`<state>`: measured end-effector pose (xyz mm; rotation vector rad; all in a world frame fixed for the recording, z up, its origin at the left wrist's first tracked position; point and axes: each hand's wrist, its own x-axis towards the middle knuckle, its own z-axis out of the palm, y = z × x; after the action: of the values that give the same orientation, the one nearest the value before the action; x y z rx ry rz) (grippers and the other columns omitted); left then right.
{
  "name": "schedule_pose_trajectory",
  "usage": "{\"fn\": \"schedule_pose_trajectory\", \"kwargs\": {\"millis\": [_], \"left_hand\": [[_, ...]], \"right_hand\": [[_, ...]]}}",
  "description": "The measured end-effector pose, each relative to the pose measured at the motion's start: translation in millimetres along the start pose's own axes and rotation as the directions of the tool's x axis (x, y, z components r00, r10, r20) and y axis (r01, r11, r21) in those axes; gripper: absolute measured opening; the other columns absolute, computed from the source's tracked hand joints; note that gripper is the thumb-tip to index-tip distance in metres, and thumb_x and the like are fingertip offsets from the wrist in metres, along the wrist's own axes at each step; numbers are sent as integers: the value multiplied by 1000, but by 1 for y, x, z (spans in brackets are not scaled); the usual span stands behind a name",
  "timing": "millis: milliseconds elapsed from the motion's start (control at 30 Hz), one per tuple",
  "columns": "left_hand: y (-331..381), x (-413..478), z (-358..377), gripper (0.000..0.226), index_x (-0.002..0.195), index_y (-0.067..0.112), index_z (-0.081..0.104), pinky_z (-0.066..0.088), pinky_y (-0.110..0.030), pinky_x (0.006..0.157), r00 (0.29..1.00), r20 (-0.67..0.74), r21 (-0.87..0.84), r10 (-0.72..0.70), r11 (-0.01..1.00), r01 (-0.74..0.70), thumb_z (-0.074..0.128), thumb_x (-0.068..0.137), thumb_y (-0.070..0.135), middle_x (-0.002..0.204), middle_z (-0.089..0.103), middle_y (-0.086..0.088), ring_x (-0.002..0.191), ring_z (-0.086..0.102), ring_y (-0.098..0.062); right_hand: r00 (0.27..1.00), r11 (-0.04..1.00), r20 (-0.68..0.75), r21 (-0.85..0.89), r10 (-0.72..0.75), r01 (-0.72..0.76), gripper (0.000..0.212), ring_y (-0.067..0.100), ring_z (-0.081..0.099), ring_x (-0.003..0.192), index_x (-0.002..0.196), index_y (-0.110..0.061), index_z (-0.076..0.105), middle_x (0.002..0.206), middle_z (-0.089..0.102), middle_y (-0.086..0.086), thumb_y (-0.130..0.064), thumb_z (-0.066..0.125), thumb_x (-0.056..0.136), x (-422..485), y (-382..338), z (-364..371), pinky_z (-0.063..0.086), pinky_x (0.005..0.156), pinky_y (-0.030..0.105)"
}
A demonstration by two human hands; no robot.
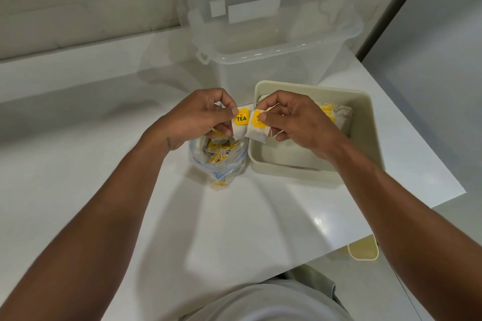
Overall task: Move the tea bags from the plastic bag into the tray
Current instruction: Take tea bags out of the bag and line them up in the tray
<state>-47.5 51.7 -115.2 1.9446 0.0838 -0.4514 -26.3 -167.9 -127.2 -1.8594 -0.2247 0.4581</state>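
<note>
Bare forearms, light grey shirt

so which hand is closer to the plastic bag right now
Left. The left hand, pinching a tea bag, is just above the open mouth of the plastic bag; the right hand, pinching a second tea bag, is over the tray beside it.

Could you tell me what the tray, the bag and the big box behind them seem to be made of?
Tray: probably moulded plastic, opaque cream, matte; rounded seamless rim. Plastic bag: thin clear film; tea bags show through its crinkled walls. Box: rigid translucent plastic, slightly frosted; its far side shows through.
</note>
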Motion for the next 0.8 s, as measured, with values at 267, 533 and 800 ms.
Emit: {"fn": "schedule_pose_trajectory", "kwargs": {"millis": [267, 533, 800], "left_hand": [[16, 17, 26, 2, 94, 23, 63, 48, -26, 64, 989, -57, 195, 134, 973, -121, 63, 95, 24, 80, 76, 5, 75, 73, -9], [15, 50, 56, 7, 92, 38, 67, 44, -29, 66, 894, -74, 757, 442, 609, -239, 61, 91, 40, 87, 68, 21, 86, 53, -9], [17, 58, 76, 7, 91, 32, 63, 39, -30, 69, 927, 69, 878, 369, 418, -231, 59, 87, 31, 83, 70, 13, 88, 61, -16]], "right_hand": [[979, 996, -199, -68, 45, -59, 12, 9, 67, 64, 98, -20, 70, 84, 71, 4, -15, 67, 88, 2, 17, -32, 52, 58, 25], [973, 897, -230, -437, -33, -73, 7, 7, 64, 77, 91, -26, 69, 83, 72, -11, -24, 70, 84, 10, 43, -50, 48, 75, 25], [991, 884, 11, -454, 130, -111, 7, 11, 71, 69, 85, -19, 68, 73, 71, -4, -13, 70, 81, 14, 61, -49, 55, 69, 33]]}}
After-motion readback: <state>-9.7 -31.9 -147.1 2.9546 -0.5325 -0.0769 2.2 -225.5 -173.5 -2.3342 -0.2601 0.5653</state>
